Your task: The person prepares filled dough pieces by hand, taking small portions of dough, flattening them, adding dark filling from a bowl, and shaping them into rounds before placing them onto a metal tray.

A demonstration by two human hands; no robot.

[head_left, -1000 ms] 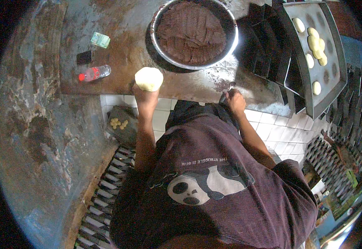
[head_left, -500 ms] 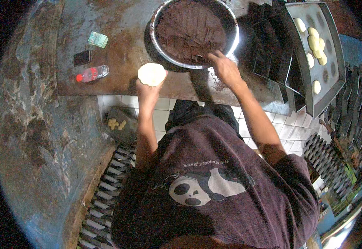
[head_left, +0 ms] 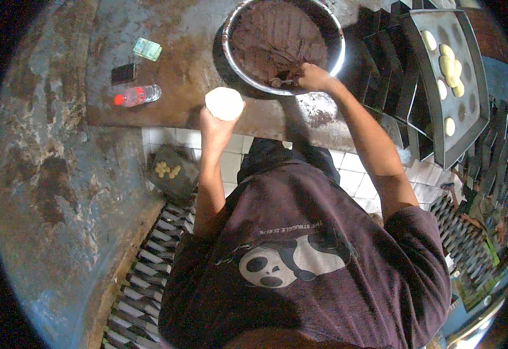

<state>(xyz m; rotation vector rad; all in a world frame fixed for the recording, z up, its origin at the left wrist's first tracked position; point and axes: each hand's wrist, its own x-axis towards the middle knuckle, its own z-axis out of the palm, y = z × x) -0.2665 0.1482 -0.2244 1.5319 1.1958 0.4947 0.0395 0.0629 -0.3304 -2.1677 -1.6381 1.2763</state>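
Observation:
My left hand [head_left: 215,125] holds a pale, flattened round of dough [head_left: 224,102] near the front edge of the worn metal table [head_left: 172,104]. My right hand [head_left: 312,77] grips a small metal spoon [head_left: 279,81] dipped into dark brown paste [head_left: 274,38] in a large steel bowl [head_left: 340,46], at the bowl's lower right rim.
Left on the table lie a red-capped bottle [head_left: 136,96], a dark phone-like object [head_left: 123,74] and folded banknotes [head_left: 147,49]. Stacked black trays [head_left: 376,70] carry a tray [head_left: 466,116] of several dough pieces [head_left: 450,75] at right. Below left sits another tray [head_left: 169,183] with small pieces.
My right hand moved up from the table's front edge into the bowl with the spoon. My left hand, still holding the dough, rose slightly and shifted right.

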